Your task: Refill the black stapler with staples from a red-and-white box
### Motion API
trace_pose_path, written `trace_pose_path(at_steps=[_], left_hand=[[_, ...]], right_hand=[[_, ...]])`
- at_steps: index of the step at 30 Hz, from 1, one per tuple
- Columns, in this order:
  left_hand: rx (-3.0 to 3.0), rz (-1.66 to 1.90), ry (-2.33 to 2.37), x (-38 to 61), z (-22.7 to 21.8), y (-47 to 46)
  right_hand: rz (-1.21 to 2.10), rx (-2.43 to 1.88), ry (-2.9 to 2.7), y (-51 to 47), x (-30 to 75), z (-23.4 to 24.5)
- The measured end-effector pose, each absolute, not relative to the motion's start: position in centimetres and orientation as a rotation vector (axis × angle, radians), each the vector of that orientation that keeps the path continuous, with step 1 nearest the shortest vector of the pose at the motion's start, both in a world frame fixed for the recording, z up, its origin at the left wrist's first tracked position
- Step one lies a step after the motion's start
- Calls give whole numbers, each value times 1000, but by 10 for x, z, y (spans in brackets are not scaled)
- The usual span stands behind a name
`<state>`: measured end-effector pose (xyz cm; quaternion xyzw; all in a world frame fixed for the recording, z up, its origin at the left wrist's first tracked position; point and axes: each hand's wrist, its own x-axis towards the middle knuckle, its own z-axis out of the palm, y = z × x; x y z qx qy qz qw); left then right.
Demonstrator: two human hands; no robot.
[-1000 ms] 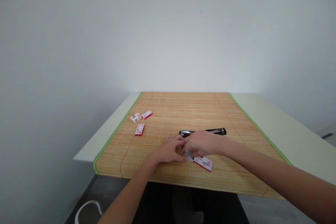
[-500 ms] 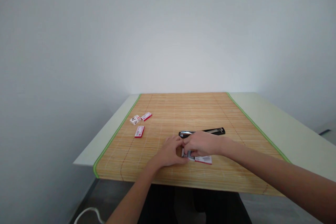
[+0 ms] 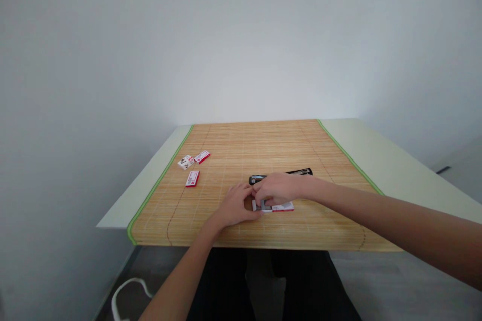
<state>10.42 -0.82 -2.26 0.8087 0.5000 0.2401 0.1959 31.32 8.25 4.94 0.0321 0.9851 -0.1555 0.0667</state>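
A small staple box [image 3: 284, 206], white with red edges, lies pulled open on the mat near its front. My left hand [image 3: 236, 204] curves around the box's left end, thumb on the near side and fingers on the far side. From the right, my right hand [image 3: 276, 188] reaches over the box, its fingertips pinched down at the grey staples [image 3: 263, 204] in the tray. My fingers partly hide what they grip. Just behind my right hand lies a black stapler [image 3: 300, 171] with a shiny metal part, its middle covered by the hand.
Three small boxes lie at the left of the mat: one red-and-white [image 3: 193, 178], another like it [image 3: 202, 156], and a white one with dark print [image 3: 186, 162]. The bamboo mat [image 3: 241, 145] has green edges and covers the middle of a white table [image 3: 391, 160].
The view has tilted slightly, so everything sits higher and further left in the picture. Both hands stay at the staple box; my right fingertips have shifted a little over the tray.
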Motion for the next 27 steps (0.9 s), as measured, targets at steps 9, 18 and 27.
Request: trace_pose_path(at_steps=[9, 18, 27], left_hand=[[2280, 644, 1390, 105, -20, -8], [2225, 711, 1382, 106, -17, -10], [2160, 724, 1399, 107, -11, -12]], right_hand=[[-489, 81, 3034, 82, 320, 49], [-455, 296, 3145, 72, 330, 57], [-525, 1250, 3285, 93, 324, 68]])
